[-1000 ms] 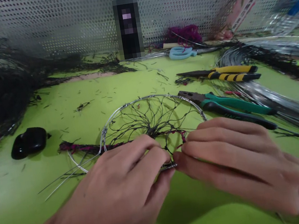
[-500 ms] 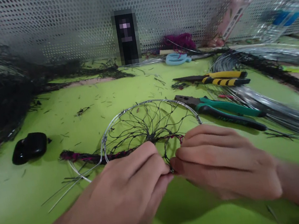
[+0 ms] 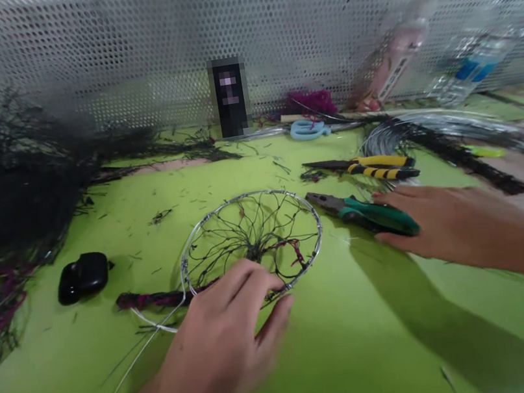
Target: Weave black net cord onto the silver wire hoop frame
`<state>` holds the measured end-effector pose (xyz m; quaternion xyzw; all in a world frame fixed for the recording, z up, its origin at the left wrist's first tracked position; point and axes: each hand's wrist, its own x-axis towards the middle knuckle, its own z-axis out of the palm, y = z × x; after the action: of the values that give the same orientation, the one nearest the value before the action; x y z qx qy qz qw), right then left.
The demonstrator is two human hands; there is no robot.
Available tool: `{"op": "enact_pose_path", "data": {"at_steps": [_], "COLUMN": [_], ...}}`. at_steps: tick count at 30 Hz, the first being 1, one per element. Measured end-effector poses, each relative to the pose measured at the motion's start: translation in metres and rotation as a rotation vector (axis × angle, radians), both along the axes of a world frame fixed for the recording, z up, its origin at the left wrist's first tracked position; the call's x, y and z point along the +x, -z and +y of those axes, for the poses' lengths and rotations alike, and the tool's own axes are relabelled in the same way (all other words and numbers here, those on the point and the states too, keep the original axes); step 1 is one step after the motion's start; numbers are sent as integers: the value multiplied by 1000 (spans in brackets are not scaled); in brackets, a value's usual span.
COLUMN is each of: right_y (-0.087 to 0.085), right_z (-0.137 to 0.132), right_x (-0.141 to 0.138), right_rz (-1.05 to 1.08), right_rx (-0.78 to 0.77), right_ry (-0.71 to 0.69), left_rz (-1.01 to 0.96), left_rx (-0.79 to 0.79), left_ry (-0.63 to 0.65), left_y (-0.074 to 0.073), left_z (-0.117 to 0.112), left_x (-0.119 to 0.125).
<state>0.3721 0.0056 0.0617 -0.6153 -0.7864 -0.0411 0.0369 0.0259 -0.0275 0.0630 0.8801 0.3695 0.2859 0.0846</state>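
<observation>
A round wire hoop (image 3: pixel 207 223) with a black thread web lies on the green table (image 3: pixel 343 342); a stem wrapped in purple and black (image 3: pixel 152 299) sticks out to its left. My left hand (image 3: pixel 225 343) rests on the hoop's near rim, fingers stretched over it and pressing it down. My right hand (image 3: pixel 436 223) is at the right, fingers curled over the handles of the green pliers (image 3: pixel 368 215), whose jaws point toward the hoop.
Yellow-and-black pliers (image 3: pixel 371 169) lie behind the green ones. Light blue scissors (image 3: pixel 305 129), purple thread (image 3: pixel 311 102) and coils of wire (image 3: pixel 448 126) sit at the back right. A black bushy pile (image 3: pixel 19 187) fills the left. A small black case (image 3: pixel 81 276) lies left of the hoop.
My right hand let go of the hoop's near rim and moved right onto the green pliers. My left hand stayed on the hoop and opened out. The view tilted down.
</observation>
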Motion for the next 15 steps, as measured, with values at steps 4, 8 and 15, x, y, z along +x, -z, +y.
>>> {"op": "enact_pose_path", "data": {"at_steps": [4,8,15], "right_y": [-1,-6,-11], "right_z": [15,14,-52], "right_x": [-15,-11,-10], "right_rz": [-3,195,888], "right_rx": [-59,-203,-729], "right_ry": [46,51,-147], "left_rz": [-48,-55,-180], "left_rx": [102,284,200], "left_ry": [-8,-35,-109], "left_y": [-6,-11,-38], "left_z": [-1,3,7], "left_x": [-2,-6,-6]}}
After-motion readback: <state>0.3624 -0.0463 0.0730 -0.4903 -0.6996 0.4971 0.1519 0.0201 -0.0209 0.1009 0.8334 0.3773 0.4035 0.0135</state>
